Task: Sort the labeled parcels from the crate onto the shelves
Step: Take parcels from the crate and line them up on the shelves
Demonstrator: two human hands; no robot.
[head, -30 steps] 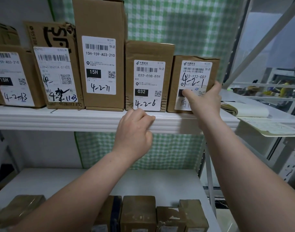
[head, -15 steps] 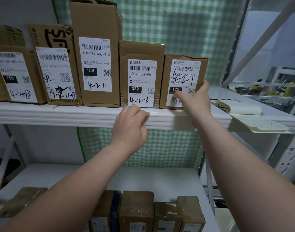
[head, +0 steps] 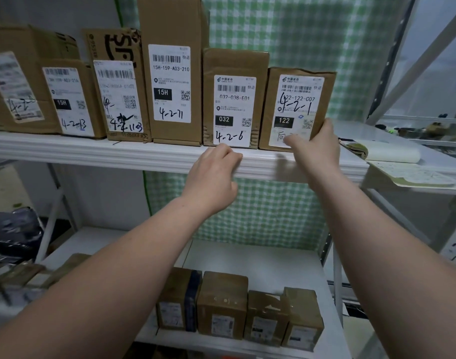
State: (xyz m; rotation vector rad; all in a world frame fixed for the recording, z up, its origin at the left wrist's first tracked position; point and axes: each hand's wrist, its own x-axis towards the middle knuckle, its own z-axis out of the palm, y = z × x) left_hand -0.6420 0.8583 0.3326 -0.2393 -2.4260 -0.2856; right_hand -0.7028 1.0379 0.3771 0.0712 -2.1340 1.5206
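As before, the right hand [head: 317, 149] stays clamped on the lower right corner of the brown cardboard parcel marked 4-2-1 [head: 299, 99]. That parcel ends the row on the white upper shelf [head: 92, 154], just beside the brown parcel marked 4-2-6 [head: 234, 63]. The left hand [head: 214, 177], fingers curled on nothing, keeps at the shelf lip. Bare shelf runs right to an open notebook [head: 392, 152]. The thumb hides the label's bottom writing.

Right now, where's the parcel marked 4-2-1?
Head view, right of centre: the 4-2-1 parcel ends the upper shelf row, beside the 4-2-6 parcel; the right hand grips its lower right edge.
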